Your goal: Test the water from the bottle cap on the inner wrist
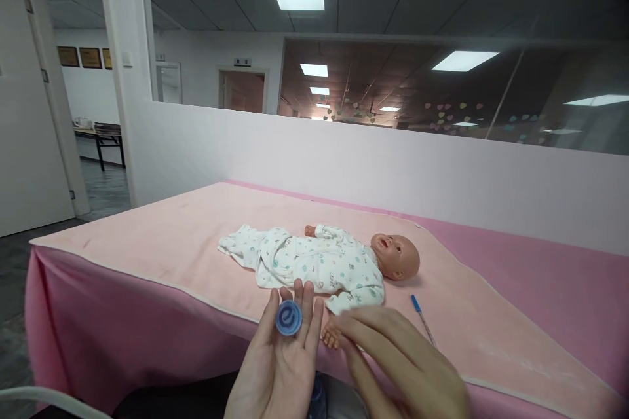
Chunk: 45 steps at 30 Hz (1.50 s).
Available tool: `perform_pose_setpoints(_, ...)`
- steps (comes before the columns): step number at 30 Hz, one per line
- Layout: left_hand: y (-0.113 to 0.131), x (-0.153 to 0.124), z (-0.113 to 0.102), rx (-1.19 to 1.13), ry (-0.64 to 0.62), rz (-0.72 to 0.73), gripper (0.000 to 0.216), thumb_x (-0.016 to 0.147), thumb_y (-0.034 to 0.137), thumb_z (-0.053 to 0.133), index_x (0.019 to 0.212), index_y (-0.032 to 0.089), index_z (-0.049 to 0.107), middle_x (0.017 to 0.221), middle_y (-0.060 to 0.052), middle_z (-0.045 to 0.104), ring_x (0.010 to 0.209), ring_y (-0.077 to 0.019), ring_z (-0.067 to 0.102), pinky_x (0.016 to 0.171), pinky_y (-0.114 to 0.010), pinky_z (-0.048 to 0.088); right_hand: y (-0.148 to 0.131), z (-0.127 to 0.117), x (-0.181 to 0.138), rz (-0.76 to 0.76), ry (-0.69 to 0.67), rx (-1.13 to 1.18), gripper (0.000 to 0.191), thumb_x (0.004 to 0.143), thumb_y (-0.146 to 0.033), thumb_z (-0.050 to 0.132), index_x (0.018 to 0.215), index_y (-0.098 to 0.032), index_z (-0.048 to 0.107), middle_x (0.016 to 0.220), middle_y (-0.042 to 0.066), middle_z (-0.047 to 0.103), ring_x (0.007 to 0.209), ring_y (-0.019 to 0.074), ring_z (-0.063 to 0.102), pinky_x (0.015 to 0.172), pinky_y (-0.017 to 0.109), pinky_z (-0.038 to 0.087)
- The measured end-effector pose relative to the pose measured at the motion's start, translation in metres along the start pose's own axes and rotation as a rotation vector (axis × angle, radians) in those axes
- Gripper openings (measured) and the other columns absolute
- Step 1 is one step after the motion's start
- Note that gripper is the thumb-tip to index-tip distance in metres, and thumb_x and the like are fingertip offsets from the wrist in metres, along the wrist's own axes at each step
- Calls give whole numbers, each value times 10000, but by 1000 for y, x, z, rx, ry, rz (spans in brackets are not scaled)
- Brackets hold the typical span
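Observation:
My left hand (278, 366) is palm up at the bottom centre, with a small round blue cap (289, 318) resting on its flat, outstretched fingers. My right hand (403, 366) hovers beside it, fingers relaxed and apart, holding nothing, close to the doll's near hand. A baby doll (319, 262) in a white patterned sleepsuit lies on its back on the pale pink blanket (162, 242), head to the right. A thin stick with a blue tip (422, 319) lies on the blanket right of the doll.
The blanket covers a table with a darker pink cloth (550, 275) against a white half wall with glass above. An open doorway (88, 111) is at the left. A white tube (49, 396) curves in at the bottom left.

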<state>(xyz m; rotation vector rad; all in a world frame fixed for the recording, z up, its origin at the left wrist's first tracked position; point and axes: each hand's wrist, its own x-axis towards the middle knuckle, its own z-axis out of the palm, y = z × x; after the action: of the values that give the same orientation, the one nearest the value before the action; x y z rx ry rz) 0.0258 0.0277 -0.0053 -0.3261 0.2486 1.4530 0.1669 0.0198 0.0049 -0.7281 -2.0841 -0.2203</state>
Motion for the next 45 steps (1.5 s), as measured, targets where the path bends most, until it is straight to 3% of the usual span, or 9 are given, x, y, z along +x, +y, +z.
perform_pose_setpoints(4,0,-1,-4,119,-60,10,226,852,176,384,848,101,598,854,-76,642,889,-136,603,818,-266,500,-2,15,42,-128,-181,-68,289,767,-172,491,1034,-248,569,1186,40,496,1118,189,436,903,336,441)
perform_pose_setpoints(8,2,-1,-6,183,-129,18,262,864,200,363,948,101,591,839,-76,646,840,-118,615,783,-219,503,-1,16,52,-130,-383,-33,316,778,-189,470,1074,-272,540,1305,8,374,1210,178,326,992,344,354)
perform_pose_setpoints(12,1,1,-6,165,-128,40,297,875,205,331,1017,86,564,808,-83,645,799,-109,620,725,-190,513,-2,11,57,-139,-447,-11,257,797,-153,428,973,-252,587,1284,0,397,1191,157,341,1002,324,328)
perform_pose_setpoints(16,0,0,-5,150,-159,49,308,878,208,322,1051,85,546,806,-82,639,779,-99,617,701,-179,512,-4,15,62,-102,-419,-15,213,818,-174,412,830,-216,620,1219,4,460,1157,153,370,976,316,344)
perform_pose_setpoints(21,0,-14,-1,169,-241,-49,330,889,207,283,1098,103,517,857,-74,634,803,-82,606,755,-187,493,-3,21,62,-116,-354,40,177,788,-169,462,764,-219,630,1080,-9,550,1070,130,433,957,300,359)
perform_pose_setpoints(25,4,-16,-4,229,-261,-84,361,890,196,244,1145,123,489,917,-85,630,907,-108,586,838,-227,460,-7,18,53,-164,-198,-5,162,759,-153,478,747,-208,630,1088,2,555,1118,172,405,976,373,351)
perform_pose_setpoints(29,10,-4,-17,242,-214,-11,391,884,209,212,1159,127,477,982,-109,611,978,-139,561,865,-276,447,-13,15,39,-232,-73,-36,142,726,-152,507,779,-205,628,1085,20,569,1121,195,424,970,412,367)
perform_pose_setpoints(35,12,-1,-21,234,-215,-43,366,856,225,292,1166,130,460,1058,-122,575,1039,-170,527,897,-318,424,-13,12,29,-315,-50,-23,165,686,-103,527,770,-205,626,986,16,624,1002,177,526,901,365,447)
perform_pose_setpoints(45,8,-9,-7,134,-95,14,379,865,284,270,1172,127,429,1096,-136,555,1059,-196,517,922,-383,410,-13,9,20,-134,-132,310,167,690,-96,598,835,-177,610,788,-2,659,733,81,604,699,158,510)
